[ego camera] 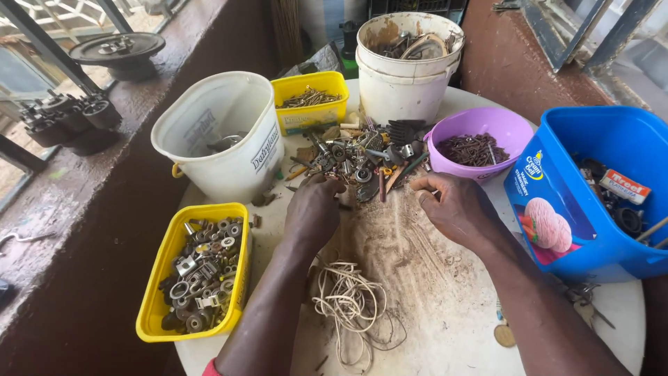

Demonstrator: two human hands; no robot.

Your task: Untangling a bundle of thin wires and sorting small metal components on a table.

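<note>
A heap of mixed scrap hardware (358, 157) lies in the middle of the round white table (445, 306): screws, washers, clips and bits of wood. My left hand (313, 209) rests palm down at the heap's near edge, fingers curled onto small pieces; I cannot tell whether it holds one. My right hand (456, 205) sits to the right of the heap near the purple bowl (480, 125), fingertips pinched together, anything between them too small to see.
A yellow tub of nuts and washers (198, 275) stands front left, a white bucket (219, 136) behind it, a yellow tub of screws (309, 101), stacked white buckets (407, 66) at the back, a blue tub (591, 188) on the right. Loose cord (348, 303) lies near me.
</note>
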